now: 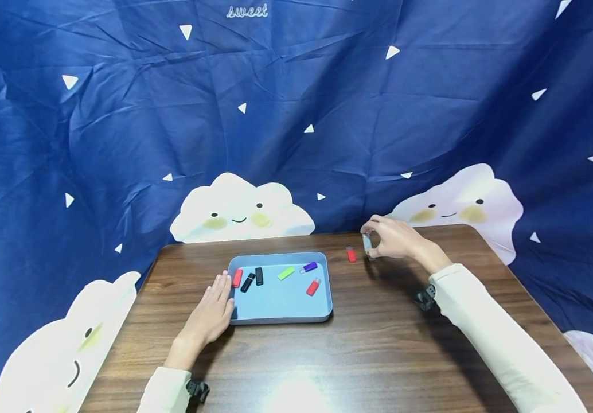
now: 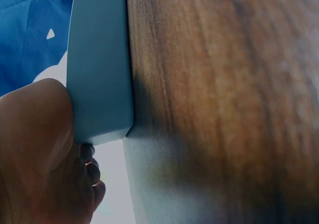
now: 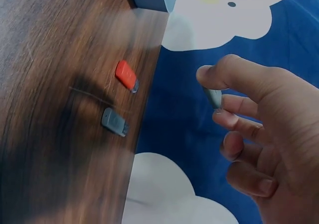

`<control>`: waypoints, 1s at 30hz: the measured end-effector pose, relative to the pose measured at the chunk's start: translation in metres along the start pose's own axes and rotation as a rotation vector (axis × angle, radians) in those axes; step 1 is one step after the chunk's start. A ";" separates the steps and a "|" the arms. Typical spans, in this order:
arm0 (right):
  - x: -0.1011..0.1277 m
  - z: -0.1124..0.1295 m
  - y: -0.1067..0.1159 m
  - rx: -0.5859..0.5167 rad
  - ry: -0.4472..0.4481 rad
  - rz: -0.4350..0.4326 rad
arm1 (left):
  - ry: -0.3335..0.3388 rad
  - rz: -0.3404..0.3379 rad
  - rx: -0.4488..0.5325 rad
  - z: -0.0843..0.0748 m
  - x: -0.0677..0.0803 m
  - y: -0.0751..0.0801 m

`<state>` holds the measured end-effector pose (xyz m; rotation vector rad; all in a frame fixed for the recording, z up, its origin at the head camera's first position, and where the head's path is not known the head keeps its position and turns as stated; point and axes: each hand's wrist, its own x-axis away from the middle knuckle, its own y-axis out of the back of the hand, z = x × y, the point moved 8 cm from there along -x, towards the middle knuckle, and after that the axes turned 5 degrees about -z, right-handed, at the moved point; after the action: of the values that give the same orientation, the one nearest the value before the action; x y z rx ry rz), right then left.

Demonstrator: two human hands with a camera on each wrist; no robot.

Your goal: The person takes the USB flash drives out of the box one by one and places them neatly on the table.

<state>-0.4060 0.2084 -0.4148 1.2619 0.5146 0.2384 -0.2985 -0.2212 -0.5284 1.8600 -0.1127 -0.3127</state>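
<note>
My right hand (image 1: pixel 393 238) pinches a small grey USB stick (image 3: pixel 214 97) between thumb and fingers, raised above the table's back edge. Below it, a second grey USB stick (image 3: pixel 114 122) lies on the wood beside a red USB stick (image 3: pixel 126 75). My left hand (image 1: pixel 209 312), fingers straight, lies against the left side of a blue tray (image 1: pixel 276 307); the left wrist view has the thumb side of the palm by the tray's corner. Inside the tray are two red, two black, one green (image 1: pixel 286 273) and one purple USB stick (image 1: pixel 309 267).
The brown wooden table (image 1: pixel 296 350) carries the tray left of its middle. Behind it hangs a blue curtain (image 1: pixel 286 86) with white clouds and triangles, close to the back edge. Each wrist wears a black strap-on device (image 1: pixel 425 297).
</note>
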 end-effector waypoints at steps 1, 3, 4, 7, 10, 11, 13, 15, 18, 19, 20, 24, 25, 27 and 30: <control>0.001 -0.001 0.000 -0.004 -0.003 0.002 | 0.000 -0.001 0.001 0.000 0.000 0.000; 0.002 -0.004 -0.001 -0.011 -0.008 0.006 | 0.000 -0.003 -0.001 0.000 0.001 0.001; 0.003 -0.006 -0.001 -0.015 -0.011 0.007 | -0.001 -0.006 -0.002 -0.001 0.001 0.001; 0.005 -0.011 -0.002 -0.023 -0.013 0.000 | -0.007 -0.018 0.002 -0.002 0.002 0.003; 0.006 -0.016 -0.004 -0.018 -0.008 -0.014 | -0.013 -0.025 -0.002 -0.002 0.002 0.003; 0.007 -0.018 -0.004 -0.016 -0.007 -0.019 | -0.015 -0.028 -0.003 -0.002 0.002 0.003; 0.008 -0.022 -0.005 -0.017 -0.007 -0.025 | -0.013 -0.027 -0.008 -0.002 0.002 0.002; 0.009 -0.027 -0.006 -0.021 -0.014 -0.025 | -0.016 -0.032 -0.009 -0.001 0.001 0.002; 0.010 -0.033 -0.008 -0.031 -0.025 -0.021 | -0.017 -0.036 -0.009 -0.002 0.001 0.002; 0.011 -0.035 -0.008 -0.030 -0.027 -0.018 | -0.017 -0.036 -0.009 -0.002 0.001 0.003; 0.011 -0.036 -0.009 -0.027 -0.029 -0.016 | -0.017 -0.037 -0.008 -0.002 0.001 0.003; 0.012 -0.042 -0.012 -0.009 -0.032 -0.010 | -0.017 -0.034 -0.005 -0.001 0.001 0.003; 0.013 -0.044 -0.013 -0.002 -0.035 -0.009 | -0.017 -0.034 -0.006 -0.001 0.001 0.003; 0.013 -0.048 -0.017 0.001 -0.049 -0.001 | -0.016 -0.036 -0.005 -0.001 0.001 0.003; 0.014 -0.054 -0.022 0.001 -0.076 0.022 | -0.015 -0.039 -0.005 0.000 0.001 0.003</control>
<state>-0.4223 0.2536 -0.4501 1.2733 0.4358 0.2083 -0.2971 -0.2220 -0.5256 1.8565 -0.0862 -0.3535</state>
